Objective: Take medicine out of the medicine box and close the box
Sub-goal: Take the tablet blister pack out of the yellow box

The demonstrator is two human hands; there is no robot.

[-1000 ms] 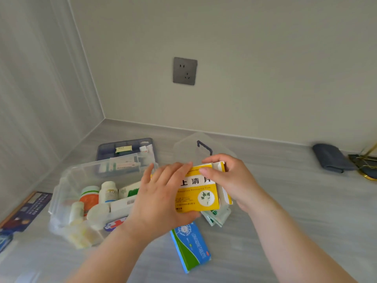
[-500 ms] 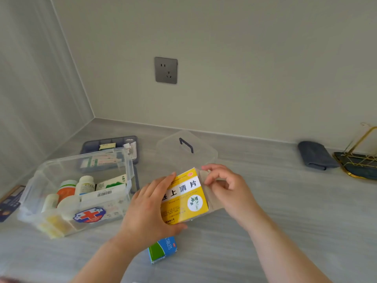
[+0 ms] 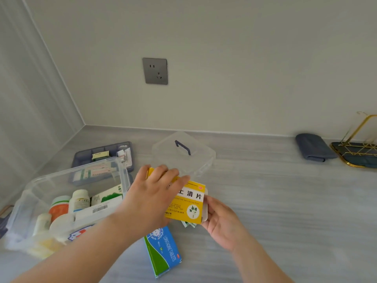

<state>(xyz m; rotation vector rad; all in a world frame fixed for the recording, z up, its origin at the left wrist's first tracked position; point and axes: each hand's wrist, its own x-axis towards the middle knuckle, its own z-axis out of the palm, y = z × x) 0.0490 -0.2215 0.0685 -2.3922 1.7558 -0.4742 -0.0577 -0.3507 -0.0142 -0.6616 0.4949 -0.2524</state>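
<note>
The clear medicine box (image 3: 30, 193) stands open at the left with several bottles and cartons inside. Its clear lid (image 3: 195, 158) with a dark handle lies apart on the counter behind my hands. I hold a yellow medicine carton (image 3: 188, 203) over the counter: my left hand (image 3: 151, 199) covers its left half and top edge, and my right hand (image 3: 219, 219) grips its right end, where a pale flap shows. A blue and green tablet carton (image 3: 163, 251) lies flat below it. A green and white packet (image 3: 188, 224) peeks out under the yellow carton.
A dark blue divided tray (image 3: 124, 149) with small items lies behind the box. At the far right are a folded blue cloth (image 3: 312, 148) and a gold wire rack (image 3: 359, 152). A wall socket (image 3: 155, 71) is above. Walls close the left and back.
The yellow carton has tilted and shifted right and down. My left hand has slid over its top, and my right hand has dropped from its upper corner to its right end.
</note>
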